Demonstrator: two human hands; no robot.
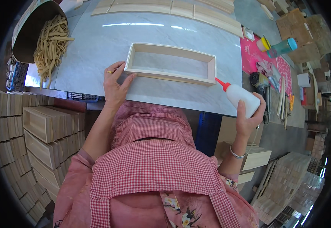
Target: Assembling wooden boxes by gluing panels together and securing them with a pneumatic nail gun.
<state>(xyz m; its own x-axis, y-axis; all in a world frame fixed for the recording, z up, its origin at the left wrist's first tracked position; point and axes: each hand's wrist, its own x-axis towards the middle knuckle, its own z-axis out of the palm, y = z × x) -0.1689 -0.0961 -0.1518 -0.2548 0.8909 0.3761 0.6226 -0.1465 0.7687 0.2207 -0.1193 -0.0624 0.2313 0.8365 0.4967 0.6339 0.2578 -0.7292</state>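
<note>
A long, pale wooden rectangular frame (173,77) rests on the table, and the marbled top shows through its middle. My left hand (116,85) grips its near left corner between thumb and fingers; a ring shows on one finger. A whitish line runs along the frame's left, far and right rims. In my right hand (249,121) is a white squeeze bottle (242,99) with a red nozzle (222,84). The bottle is tilted, its tip at the frame's near right corner. Whether the tip touches the wood I cannot tell.
The grey marbled table (97,41) carries flat wooden boards (150,7) along its far side. At the far left, a container spills tan bands (53,41). A teal cup (283,47) stands at the right. Stacked wooden boxes (40,123) fill the lower left.
</note>
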